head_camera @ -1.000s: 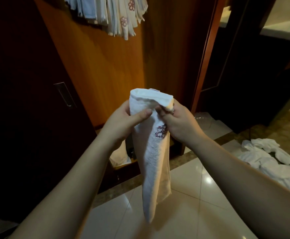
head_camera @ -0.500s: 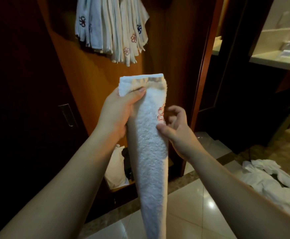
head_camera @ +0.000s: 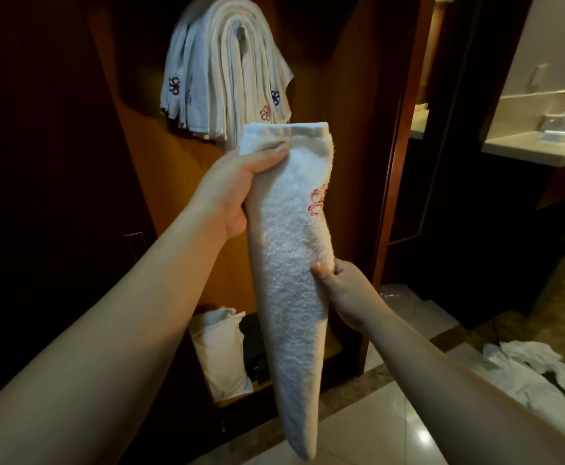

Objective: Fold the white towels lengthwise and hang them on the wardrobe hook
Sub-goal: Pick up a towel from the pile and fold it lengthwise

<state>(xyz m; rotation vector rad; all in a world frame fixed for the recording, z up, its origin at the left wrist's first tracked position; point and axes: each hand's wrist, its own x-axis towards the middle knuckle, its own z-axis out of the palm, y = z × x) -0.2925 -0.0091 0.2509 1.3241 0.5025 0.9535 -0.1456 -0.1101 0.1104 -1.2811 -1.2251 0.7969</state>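
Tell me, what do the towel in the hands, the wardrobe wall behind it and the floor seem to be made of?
The towel looks like white cotton terry: a nubby looped pile, a flat woven hem, red embroidery. The wardrobe panel seems wood or wood veneer, an orange-brown satin surface; grain is too dim to tell. The floor looks like polished stone or glazed tile: glossy, reflecting lights, with visible joints.

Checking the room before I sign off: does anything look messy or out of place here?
Yes. A heap of crumpled white towels lies on the tiled floor at lower right, unfolded. The hung towels on the wardrobe hook look orderly.
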